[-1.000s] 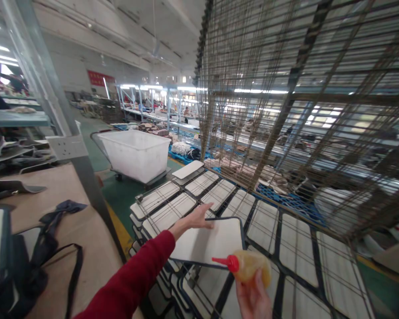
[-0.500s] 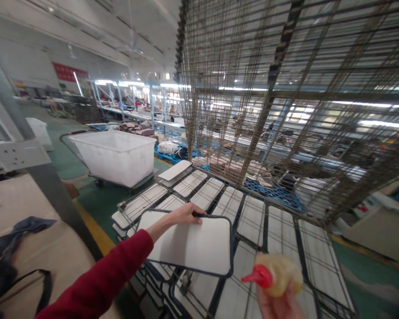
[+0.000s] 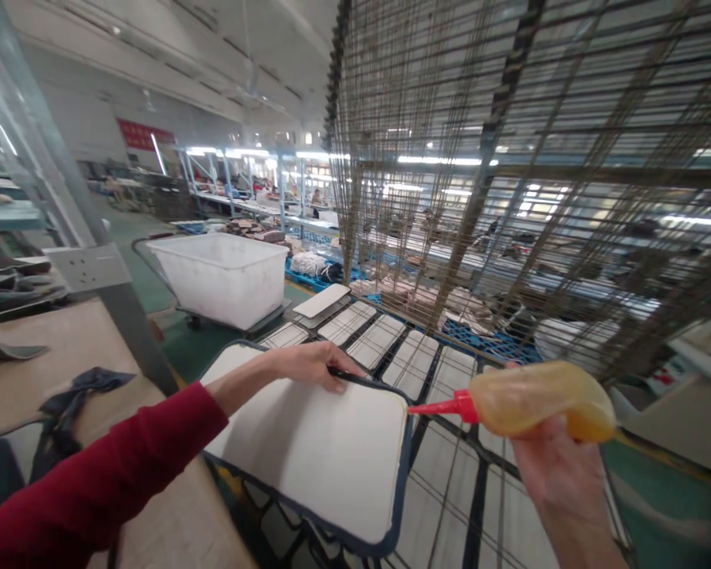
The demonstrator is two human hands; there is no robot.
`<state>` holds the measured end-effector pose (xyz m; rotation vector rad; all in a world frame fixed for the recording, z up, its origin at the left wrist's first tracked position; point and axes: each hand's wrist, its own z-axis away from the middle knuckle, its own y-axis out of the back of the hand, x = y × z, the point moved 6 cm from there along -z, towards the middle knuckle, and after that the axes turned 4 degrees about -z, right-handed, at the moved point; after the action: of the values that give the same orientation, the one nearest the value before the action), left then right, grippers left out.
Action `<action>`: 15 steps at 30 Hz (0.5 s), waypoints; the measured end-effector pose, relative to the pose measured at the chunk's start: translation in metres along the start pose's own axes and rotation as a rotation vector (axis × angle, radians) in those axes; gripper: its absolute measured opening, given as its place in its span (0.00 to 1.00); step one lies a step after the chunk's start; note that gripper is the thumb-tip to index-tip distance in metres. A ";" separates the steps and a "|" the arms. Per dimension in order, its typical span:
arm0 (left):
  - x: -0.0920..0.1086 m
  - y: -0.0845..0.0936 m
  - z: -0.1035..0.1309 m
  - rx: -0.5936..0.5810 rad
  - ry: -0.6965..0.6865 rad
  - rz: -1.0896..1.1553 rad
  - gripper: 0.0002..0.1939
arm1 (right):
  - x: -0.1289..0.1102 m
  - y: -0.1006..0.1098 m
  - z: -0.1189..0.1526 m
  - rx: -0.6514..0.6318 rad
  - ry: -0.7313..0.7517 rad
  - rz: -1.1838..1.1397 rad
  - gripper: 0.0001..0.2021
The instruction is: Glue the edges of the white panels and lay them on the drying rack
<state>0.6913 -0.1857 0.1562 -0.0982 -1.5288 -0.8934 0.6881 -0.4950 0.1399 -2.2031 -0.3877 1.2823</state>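
Note:
My left hand (image 3: 320,365) grips the far edge of a white rectangular panel (image 3: 314,435) with a dark blue border, thumb on its face. The panel is tilted above a wire rack (image 3: 444,506). In my right hand (image 3: 560,466) is a squeeze bottle (image 3: 539,399) of yellowish liquid, lying nearly level. Its red nozzle points left, and the tip is at the panel's upper right corner. Whether the tip touches is hard to tell. Similar white panels (image 3: 411,363) lie in rows on the rack.
Raised wire racks (image 3: 479,174) stand behind the panels. A white bin (image 3: 219,276) on a cart is at the back left. At the left, a metal post (image 3: 130,332) rises beside a tan table (image 3: 171,506) bearing dark cloth (image 3: 83,403).
The panel has come closer and tilted, with my left hand still on its edge. My right hand has risen, and the bottle has turned sideways with its nozzle now at the panel's corner.

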 end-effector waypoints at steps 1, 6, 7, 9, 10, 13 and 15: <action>0.003 -0.001 0.002 -0.004 0.002 0.014 0.18 | -0.001 -0.001 -0.001 -0.011 0.005 -0.005 0.32; 0.014 -0.004 0.011 -0.020 0.006 0.105 0.18 | -0.006 -0.007 -0.003 -0.057 0.025 0.009 0.32; 0.015 -0.004 0.012 -0.020 0.011 0.117 0.18 | -0.006 -0.008 -0.003 -0.062 0.028 0.013 0.31; 0.017 -0.005 0.014 -0.022 0.020 0.133 0.17 | -0.007 -0.010 -0.002 -0.073 0.029 0.017 0.29; 0.017 -0.005 0.014 -0.024 0.025 0.138 0.17 | -0.008 -0.010 -0.002 -0.076 0.032 0.017 0.29; 0.017 -0.005 0.014 -0.023 0.046 0.150 0.17 | -0.009 -0.009 0.000 -0.076 0.029 0.020 0.28; 0.016 -0.004 0.013 -0.017 0.068 0.148 0.17 | -0.010 -0.007 0.001 -0.072 0.011 0.017 0.29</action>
<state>0.6750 -0.1879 0.1692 -0.1894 -1.4318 -0.7844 0.6822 -0.4934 0.1505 -2.2770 -0.4171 1.2830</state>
